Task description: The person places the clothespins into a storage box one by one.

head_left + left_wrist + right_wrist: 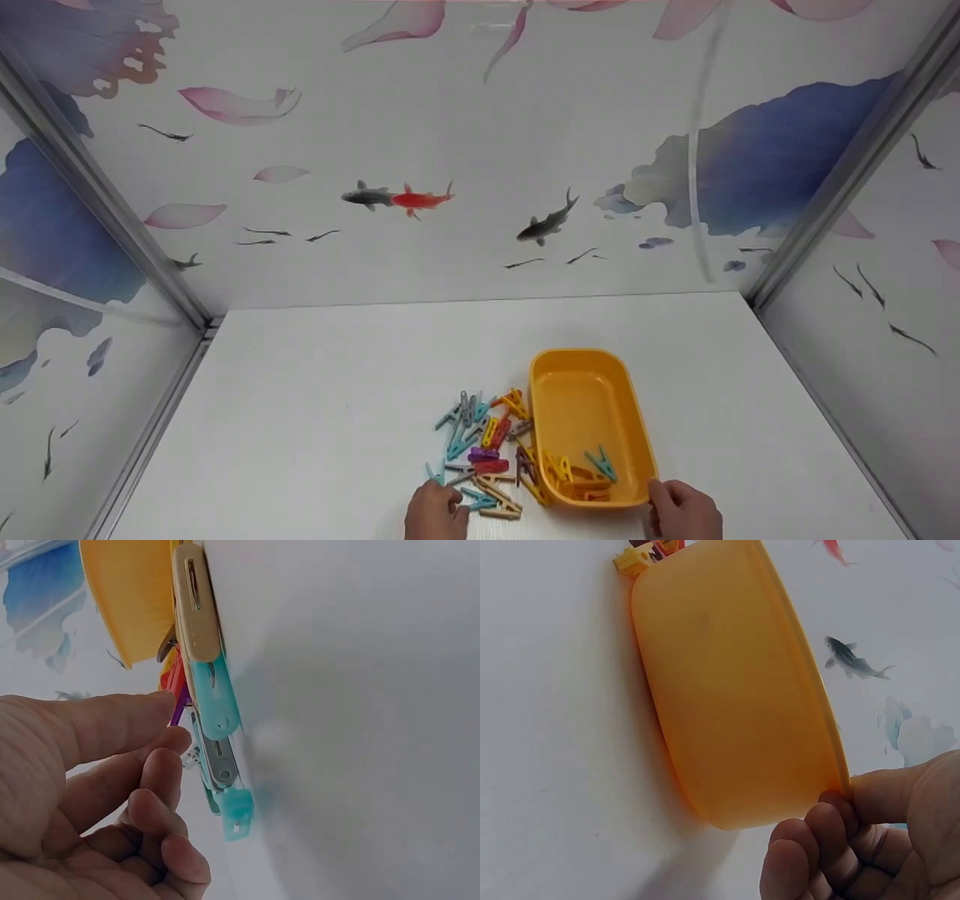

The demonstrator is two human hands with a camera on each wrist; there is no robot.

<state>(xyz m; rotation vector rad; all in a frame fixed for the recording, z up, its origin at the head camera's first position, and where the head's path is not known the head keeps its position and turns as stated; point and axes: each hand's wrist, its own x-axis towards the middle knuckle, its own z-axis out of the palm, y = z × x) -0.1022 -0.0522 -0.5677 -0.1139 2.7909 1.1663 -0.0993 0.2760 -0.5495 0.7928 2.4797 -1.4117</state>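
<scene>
Near the front edge of the white table [300,420] we see a yellow tub [585,397] with a heap of clothes pegs [480,442] just to its left. Some pegs touch the tub's left wall. A few pegs, yellow, orange and one teal [601,463], lie inside the tub at its near end.

Our left hand [435,514] sits at the near edge of the heap. In the left wrist view its fingers [150,787] are loosely curled, the forefinger held out straighter towards the pegs, gripping nothing. Closest to it are a teal peg [217,701], a tan peg [196,607] and a grey one [217,757], lying in a row on the table.

Our right hand [682,510] is at the tub's near right corner. The right wrist view shows thumb and curled fingers [817,840] pinching the rim there. The tub rests flat on the table.
</scene>
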